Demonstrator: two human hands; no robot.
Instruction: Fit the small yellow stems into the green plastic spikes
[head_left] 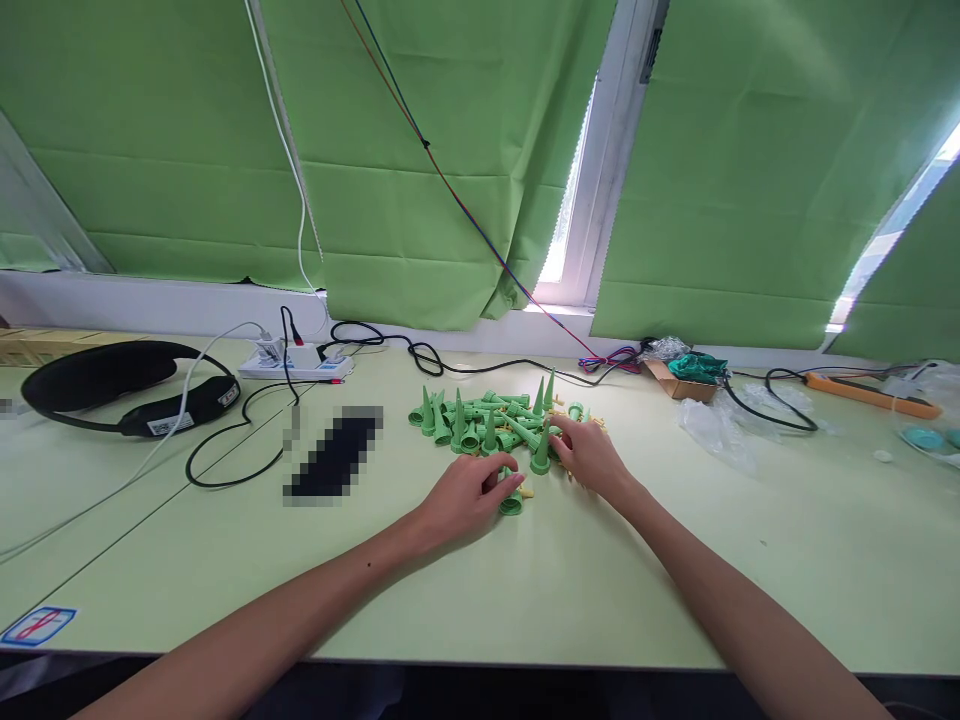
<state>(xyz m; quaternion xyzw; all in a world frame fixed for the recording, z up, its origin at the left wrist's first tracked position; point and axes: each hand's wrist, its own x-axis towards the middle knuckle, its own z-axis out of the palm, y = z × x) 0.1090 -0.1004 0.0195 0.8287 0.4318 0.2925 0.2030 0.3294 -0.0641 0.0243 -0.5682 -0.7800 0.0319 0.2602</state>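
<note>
Green cone-shaped nozzles (458,425) lie and stand in a loose pile on the table, with small yellow pieces (598,420) mixed in along its right side. At the near edge of the pile, my left hand (469,497) has its thumb and fingers closed around a green nozzle (511,507), whose wide end shows below the thumb. A yellow piece sticks out beside it. My right hand (589,457) reaches into the pile's right side, fingers bent and pressed together beside an upright green nozzle (541,455). Whatever its fingertips pinch is hidden.
A black neck-band device (180,405) and a white power strip (292,362) stand at the left, near a pixelated dark patch (334,455). Black cable (465,368) runs along the back. A small cardboard box (681,382), clear plastic bags (720,430) and an orange tool (874,395) are at right.
</note>
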